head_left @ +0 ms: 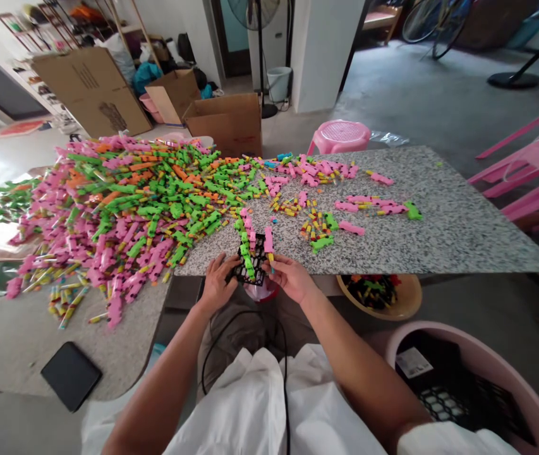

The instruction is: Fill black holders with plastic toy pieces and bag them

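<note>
My left hand (216, 282) grips the left side of a small black grid tray (251, 260) at the near edge of the granite table (440, 215). My right hand (290, 277) pinches the tray's right side, its fingers closed by a pink toy piece (268, 241). Green and pink toy pieces stand in the tray's slots. A large heap of pink, green and orange toy pieces (127, 202) covers the table to the left. Smaller scattered pieces (326, 221) lie just beyond the tray.
A black phone (71, 375) lies on the lower table at left. A tan bowl of pieces (380, 297) sits under the table edge. A pink basin (478, 379) with black trays stands at right. Cardboard boxes (226, 123) and a pink stool (340, 136) stand behind.
</note>
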Tool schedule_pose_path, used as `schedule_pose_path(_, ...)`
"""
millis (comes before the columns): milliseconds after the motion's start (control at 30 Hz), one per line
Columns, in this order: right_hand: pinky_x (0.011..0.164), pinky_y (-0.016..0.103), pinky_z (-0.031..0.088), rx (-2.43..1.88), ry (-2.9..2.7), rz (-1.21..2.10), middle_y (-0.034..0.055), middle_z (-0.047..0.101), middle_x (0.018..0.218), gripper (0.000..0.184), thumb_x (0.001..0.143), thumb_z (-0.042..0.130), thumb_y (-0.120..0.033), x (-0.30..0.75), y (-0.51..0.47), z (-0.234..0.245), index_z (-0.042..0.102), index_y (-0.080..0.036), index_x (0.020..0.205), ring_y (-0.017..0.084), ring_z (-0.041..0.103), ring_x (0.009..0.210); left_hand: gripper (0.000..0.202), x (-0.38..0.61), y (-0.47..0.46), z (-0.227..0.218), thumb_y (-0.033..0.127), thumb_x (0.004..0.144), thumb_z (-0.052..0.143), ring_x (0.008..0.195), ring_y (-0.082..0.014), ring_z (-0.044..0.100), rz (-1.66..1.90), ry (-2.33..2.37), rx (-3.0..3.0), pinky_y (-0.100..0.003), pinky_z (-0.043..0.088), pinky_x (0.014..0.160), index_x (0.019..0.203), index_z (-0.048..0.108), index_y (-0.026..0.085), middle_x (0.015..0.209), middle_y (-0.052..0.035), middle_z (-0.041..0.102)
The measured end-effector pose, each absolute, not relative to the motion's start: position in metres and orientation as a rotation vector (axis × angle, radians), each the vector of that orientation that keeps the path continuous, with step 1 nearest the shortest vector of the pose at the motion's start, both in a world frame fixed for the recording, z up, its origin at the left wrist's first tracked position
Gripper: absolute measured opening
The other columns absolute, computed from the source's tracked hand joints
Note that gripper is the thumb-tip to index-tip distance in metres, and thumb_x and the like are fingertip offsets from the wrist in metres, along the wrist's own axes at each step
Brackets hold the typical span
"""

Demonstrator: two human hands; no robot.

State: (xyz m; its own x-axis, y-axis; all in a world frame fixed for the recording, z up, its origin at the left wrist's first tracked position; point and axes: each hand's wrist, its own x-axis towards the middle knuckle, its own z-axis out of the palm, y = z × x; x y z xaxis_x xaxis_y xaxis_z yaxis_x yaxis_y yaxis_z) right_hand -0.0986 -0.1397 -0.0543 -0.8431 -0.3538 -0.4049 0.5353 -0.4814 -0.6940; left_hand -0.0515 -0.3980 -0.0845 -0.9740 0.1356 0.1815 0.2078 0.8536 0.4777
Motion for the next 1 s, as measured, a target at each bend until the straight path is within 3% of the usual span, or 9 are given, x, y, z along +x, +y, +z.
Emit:
schedule_pose_path(200,0.075,0.027,0.063,0.219,1.117,-2.28,0.003,0.077,0.096,0.038,0.067,0.092,-0.029,-0.097,-0.135,-0.044,0.064,-0.019,0.091,0.018,0.075,0.093,0.052,-0.051,-0.397,-0.084,0.022,0.087,0.051,0.158,-0.0306,0.033,-0.785,-2.887,-0.265,-0.06,0.023,0.13,0.137,0.065,0.026,0.153,-0.0024,0.06)
schedule_pose_path(267,0.059,0.022,0.056,0.157,1.333,-2.261,-0.002,0.071,0.081,0.037,0.069,0.09,-0.036,-0.099,-0.139,-0.046,0.063,-0.019,0.089,0.012,0.068,0.069,0.052,-0.051,-0.397,-0.084,0.022,0.086,0.052,0.158,-0.0306,0.033,-0.794,-2.881,-0.265,-0.061,0.023,0.13,0.136,0.065,0.026,0.153,-0.0022,0.06)
schedule_pose_path(333,0.043,0.02,0.042,0.102,1.624,-2.204,-0.0069,0.063,0.069,0.037,0.073,0.087,-0.043,-0.101,-0.143,-0.05,0.061,-0.02,0.087,0.008,0.052,0.047,0.053,-0.051,-0.397,-0.084,0.021,0.086,0.052,0.158,-0.0307,0.034,-0.797,-2.878,-0.265,-0.061,0.023,0.13,0.137,0.065,0.027,0.153,-0.002,0.061)
schedule_pose_path(400,0.04,0.021,0.037,0.042,1.839,-2.145,-0.008,0.061,0.067,0.037,0.078,0.083,-0.047,-0.103,-0.148,-0.056,0.059,-0.022,0.09,0.007,0.046,0.041,0.053,-0.051,-0.397,-0.084,0.021,0.086,0.052,0.158,-0.0309,0.034,-0.797,-2.879,-0.265,-0.061,0.023,0.13,0.137,0.065,0.027,0.153,-0.0019,0.06)
schedule_pose_path(567,0.069,0.034,0.059,-0.095,1.974,-1.991,0.0021,0.073,0.082,0.024,0.085,0.074,-0.045,-0.104,-0.158,-0.068,0.066,-0.023,0.091,0.022,0.072,0.074,0.055,-0.051,-0.397,-0.085,0.02,0.086,0.052,0.158,-0.0309,0.033,-0.796,-2.884,-0.265,-0.061,0.023,0.13,0.138,0.064,0.027,0.153,-0.0017,0.06)
schedule_pose_path(800,0.093,0.033,0.05,-0.488,2.617,-1.299,0.0084,0.075,0.105,0.019,0.097,0.063,-0.031,-0.107,-0.165,-0.06,0.074,-0.019,0.107,0.024,0.067,0.103,0.054,-0.051,-0.396,-0.084,0.02,0.086,0.052,0.158,-0.0307,0.033,-0.796,-2.887,-0.262,-0.061,0.023,0.131,0.138,0.064,0.027,0.153,-0.001,0.06)
schedule_pose_path(1000,0.094,0.029,0.045,-0.685,2.77,-0.881,0.0124,0.071,0.111,0.025,0.104,0.055,-0.032,-0.108,-0.171,-0.047,0.072,-0.016,0.111,0.023,0.064,0.106,0.055,-0.05,-0.396,-0.082,0.019,0.085,0.052,0.158,-0.0304,0.034,-0.797,-2.888,-0.265,-0.06,0.023,0.131,0.138,0.064,0.027,0.153,-0.0016,0.06)
